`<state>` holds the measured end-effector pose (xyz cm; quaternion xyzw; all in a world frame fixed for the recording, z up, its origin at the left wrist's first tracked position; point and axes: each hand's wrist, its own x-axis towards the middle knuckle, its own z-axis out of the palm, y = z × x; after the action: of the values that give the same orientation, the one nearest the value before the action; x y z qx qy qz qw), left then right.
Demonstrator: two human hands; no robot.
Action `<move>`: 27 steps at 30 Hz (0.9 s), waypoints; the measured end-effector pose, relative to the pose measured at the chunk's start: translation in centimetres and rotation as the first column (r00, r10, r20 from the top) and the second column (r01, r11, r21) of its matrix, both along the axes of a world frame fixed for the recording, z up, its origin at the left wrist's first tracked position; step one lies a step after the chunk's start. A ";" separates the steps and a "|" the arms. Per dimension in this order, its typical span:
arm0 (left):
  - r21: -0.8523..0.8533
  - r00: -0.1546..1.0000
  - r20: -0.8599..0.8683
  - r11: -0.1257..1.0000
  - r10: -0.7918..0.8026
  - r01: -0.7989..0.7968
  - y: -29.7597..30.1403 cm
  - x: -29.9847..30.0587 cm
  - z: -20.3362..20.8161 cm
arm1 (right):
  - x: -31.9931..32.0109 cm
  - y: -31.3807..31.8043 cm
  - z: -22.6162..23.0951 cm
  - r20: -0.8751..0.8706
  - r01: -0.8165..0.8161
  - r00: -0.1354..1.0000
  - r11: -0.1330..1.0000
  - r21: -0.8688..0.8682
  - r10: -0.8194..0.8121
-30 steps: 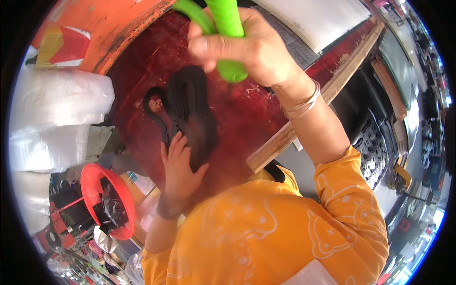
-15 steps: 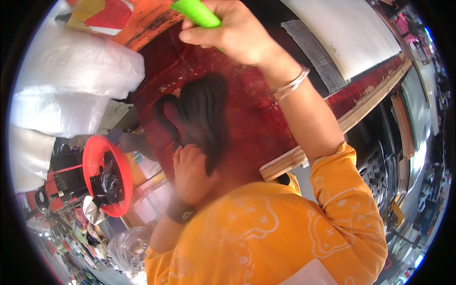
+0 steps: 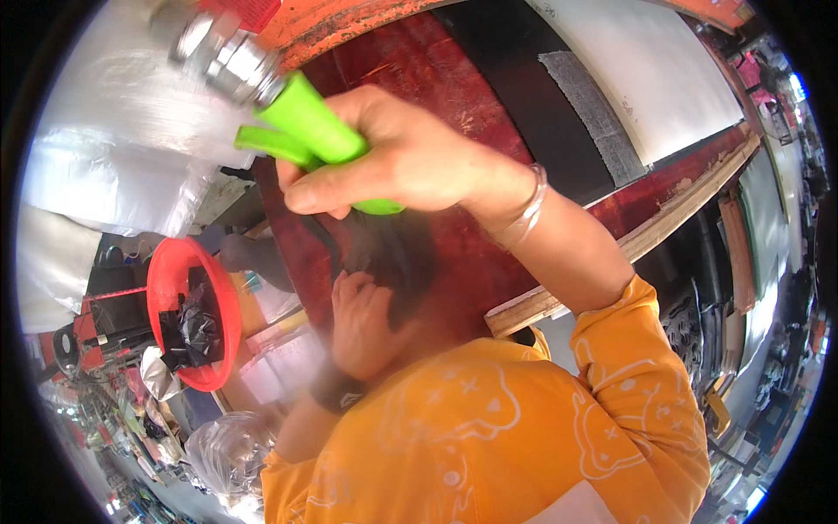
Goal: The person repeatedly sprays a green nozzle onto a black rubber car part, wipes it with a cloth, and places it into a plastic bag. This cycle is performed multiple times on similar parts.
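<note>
My right hand [image 3: 384,157] is closed round the bright green grip of a hand tool [image 3: 319,122]. The tool has a side lever and a shiny metal head, blurred by motion, pointing up to the left. Below it on the dark red tabletop [image 3: 476,253] lies a soft-looking black piece [image 3: 397,271], partly hidden by my right hand and the tool. My left hand [image 3: 362,323], with a dark band at its wrist, has its fingers curled on the near edge of this black piece.
A red basin [image 3: 223,341] with black plastic in it stands left of the table. Clear plastic sheeting [image 3: 113,131] hangs at the far left. A white sheet [image 3: 646,70] and a grey strip [image 3: 585,105] lie on the right side, above a wooden edge [image 3: 672,218].
My right hand has come nearer and lower with the green tool, whose metal head is now in view. It now covers much of the black piece. My left hand stays at its edge.
</note>
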<state>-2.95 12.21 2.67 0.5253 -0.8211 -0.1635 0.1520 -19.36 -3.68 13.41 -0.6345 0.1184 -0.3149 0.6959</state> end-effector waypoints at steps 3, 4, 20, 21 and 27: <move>0.020 1.000 -0.005 1.000 -0.019 0.019 -0.1 0.2 0.2 | -2.2 -1.2 0.9 -0.084 0.592 0.640 0.559 -0.581 -0.764; 0.016 1.000 0.002 1.000 -0.027 0.027 -0.1 0.3 0.2 | -3.3 -1.4 1.0 -0.134 0.580 0.738 0.723 -0.376 -0.662; 0.428 0.951 -0.301 0.882 -0.070 0.200 -2.5 2.6 2.7 | -0.5 1.7 2.0 0.006 0.510 0.786 0.642 -0.573 -0.619; 0.558 0.898 -0.436 0.799 0.053 0.224 -2.9 2.9 3.7 | -0.5 1.2 1.6 -0.060 0.523 0.772 0.686 -0.506 -0.633; 0.652 0.586 -0.753 0.463 0.299 0.601 -5.0 5.3 10.3 | -5.0 1.5 0.7 -0.191 0.186 0.832 0.587 -0.788 -0.520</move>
<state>2.33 7.18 12.93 0.3045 -0.5047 -0.7848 0.1913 -24.38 -2.21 14.07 -0.8732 0.2472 -0.3323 0.2570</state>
